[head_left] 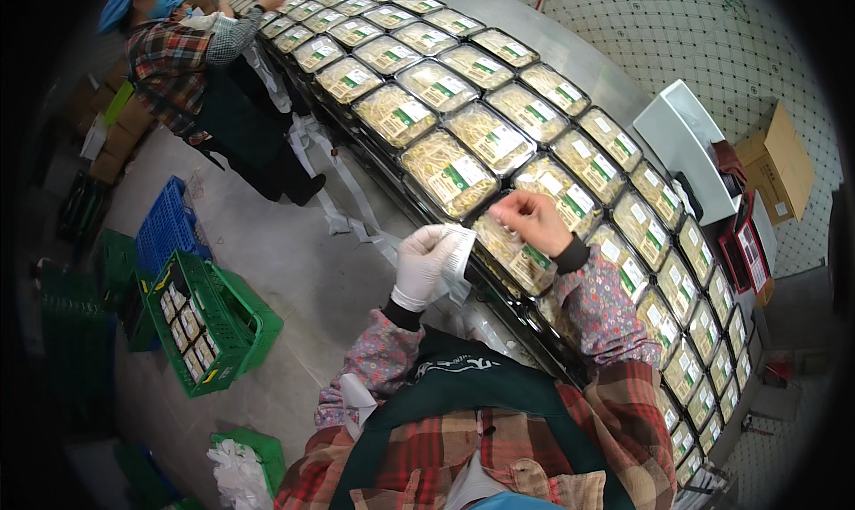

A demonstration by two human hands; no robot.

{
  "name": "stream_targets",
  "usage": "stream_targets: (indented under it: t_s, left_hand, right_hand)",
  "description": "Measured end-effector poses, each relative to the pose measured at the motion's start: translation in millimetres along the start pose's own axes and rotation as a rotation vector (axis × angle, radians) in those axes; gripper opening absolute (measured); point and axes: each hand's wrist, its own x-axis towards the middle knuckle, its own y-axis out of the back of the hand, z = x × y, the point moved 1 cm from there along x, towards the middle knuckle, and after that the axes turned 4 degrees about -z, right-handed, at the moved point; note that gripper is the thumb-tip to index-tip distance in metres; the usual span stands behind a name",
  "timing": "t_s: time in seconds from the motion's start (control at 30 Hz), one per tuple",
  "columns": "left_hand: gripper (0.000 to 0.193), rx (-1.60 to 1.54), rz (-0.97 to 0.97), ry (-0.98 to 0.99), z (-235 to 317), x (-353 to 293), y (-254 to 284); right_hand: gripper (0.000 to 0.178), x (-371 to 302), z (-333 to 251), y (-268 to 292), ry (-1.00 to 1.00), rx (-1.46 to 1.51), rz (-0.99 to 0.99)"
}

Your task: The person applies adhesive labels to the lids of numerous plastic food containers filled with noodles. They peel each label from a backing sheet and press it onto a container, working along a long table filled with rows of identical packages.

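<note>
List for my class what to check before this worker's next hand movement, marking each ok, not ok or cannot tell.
1. Left hand gloved: ok, white glove on.
2. Right hand gloved: not ok, it is bare.
3. White label strip in hand: ok, held by the left.
4. Right fingertips gripping a loose label: cannot tell.
5. Tray of what look like bean sprouts within reach: ok, directly below the right hand.
6. That tray's whole top visible: not ok, the right hand covers part.

glossy plastic packs [448, 173], matt paper label sheet [460, 253]
</note>
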Motion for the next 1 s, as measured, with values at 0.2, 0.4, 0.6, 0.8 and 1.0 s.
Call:
stream_targets:
  t_s: [0.2, 0.4, 0.6, 0.8, 1.0]
  left_hand:
    - [0.012, -0.13, -0.034, 0.002, -28, 33, 45]
    - [0.016, 0.092, -0.209, -0.018, 15, 88, 102]
    - [0.014, 0.258, -0.371, -0.077, 45, 155, 141]
    - [0.012, 0.412, -0.501, -0.125, 51, 177, 130]
    - [0.011, 0.399, -0.57, -0.014, 51, 194, 116]
  right_hand:
    - [0.015, 48, -17, -43, -0.029, 0.144, -0.042]
    - [0.019, 152, 22, -39, 0.104, -0.352, 0.309]
    - [0.042, 150, -10, -42, -0.222, -1.073, 0.412]
    - [0.023, 145, -57, -103, -0.043, 0.261, 0.272]
    - [0.014, 156, -43, -79, -0.045, 0.148, 0.487]
